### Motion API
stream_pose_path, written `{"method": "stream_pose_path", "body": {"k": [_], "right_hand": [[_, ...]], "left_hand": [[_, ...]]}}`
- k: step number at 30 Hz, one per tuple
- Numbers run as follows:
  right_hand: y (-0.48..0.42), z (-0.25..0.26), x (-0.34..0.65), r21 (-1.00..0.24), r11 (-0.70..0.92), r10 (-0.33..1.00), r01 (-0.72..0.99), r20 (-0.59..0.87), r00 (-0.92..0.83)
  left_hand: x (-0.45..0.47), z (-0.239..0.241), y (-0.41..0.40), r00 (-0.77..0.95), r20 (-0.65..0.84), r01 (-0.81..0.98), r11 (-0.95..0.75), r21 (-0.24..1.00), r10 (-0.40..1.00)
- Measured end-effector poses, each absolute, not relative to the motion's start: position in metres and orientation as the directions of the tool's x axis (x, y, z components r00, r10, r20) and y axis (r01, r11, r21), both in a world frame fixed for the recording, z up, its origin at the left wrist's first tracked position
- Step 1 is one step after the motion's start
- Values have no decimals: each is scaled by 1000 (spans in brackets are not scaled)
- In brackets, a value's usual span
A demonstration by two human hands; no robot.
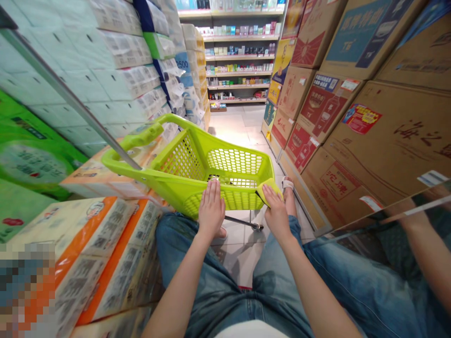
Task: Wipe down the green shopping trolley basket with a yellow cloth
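A lime-green plastic shopping basket cart [229,159] stands in front of me, its looped handle to the left and its basket to the right. My left hand [211,206] lies flat against the near side of the basket, fingers stretched out and together, with nothing in it. At the right corner of the basket, my right hand [276,209] presses a yellow cloth [278,188] with a dark edge onto the plastic. The palm side of that hand is hidden. A caster wheel [258,227] shows below the basket, and the inside holds nothing I can see.
Packs of tissue paper [81,234] are stacked along the left, close to the handle. Cardboard cartons [394,126] form a wall on the right, with a reflective panel [405,244] nearer me. Shelves [243,56] of small goods close off the aisle. A grey pole [77,103] crosses the upper left.
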State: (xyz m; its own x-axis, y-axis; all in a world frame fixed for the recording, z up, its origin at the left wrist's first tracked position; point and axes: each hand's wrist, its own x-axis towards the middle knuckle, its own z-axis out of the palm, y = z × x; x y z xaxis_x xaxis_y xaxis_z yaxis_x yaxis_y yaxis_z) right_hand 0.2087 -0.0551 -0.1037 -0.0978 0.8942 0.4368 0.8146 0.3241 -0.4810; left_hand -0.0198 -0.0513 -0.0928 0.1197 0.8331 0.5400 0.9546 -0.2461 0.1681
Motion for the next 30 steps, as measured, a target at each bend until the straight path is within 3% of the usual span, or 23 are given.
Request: {"method": "stream_pose_path", "body": {"k": [5,10,16,21,25,30], "right_hand": [[-56,-108,229,-523,280,890,805,456,-13],[-54,-80,181,-428,199,925,882,378,-25],[-44,-58,106,-370,372,903,851,355,-241],[-45,-63,115,-368,437,874,821,390,-290],[-52,-76,157,-384,407,875,829,425,-233],[-52,-94,213,-491,292,895,821,442,-54]], "left_hand": [[-21,-94,-51,125,559,947,-267,181,820],[-22,-93,-52,123,548,948,-261,182,828],[-22,-90,-52,121,534,951,-252,181,837],[-23,-89,-53,138,529,951,-260,165,838],[-21,-90,-54,129,541,950,-261,174,831],[-20,-93,-53,115,547,946,-259,194,829]]}}
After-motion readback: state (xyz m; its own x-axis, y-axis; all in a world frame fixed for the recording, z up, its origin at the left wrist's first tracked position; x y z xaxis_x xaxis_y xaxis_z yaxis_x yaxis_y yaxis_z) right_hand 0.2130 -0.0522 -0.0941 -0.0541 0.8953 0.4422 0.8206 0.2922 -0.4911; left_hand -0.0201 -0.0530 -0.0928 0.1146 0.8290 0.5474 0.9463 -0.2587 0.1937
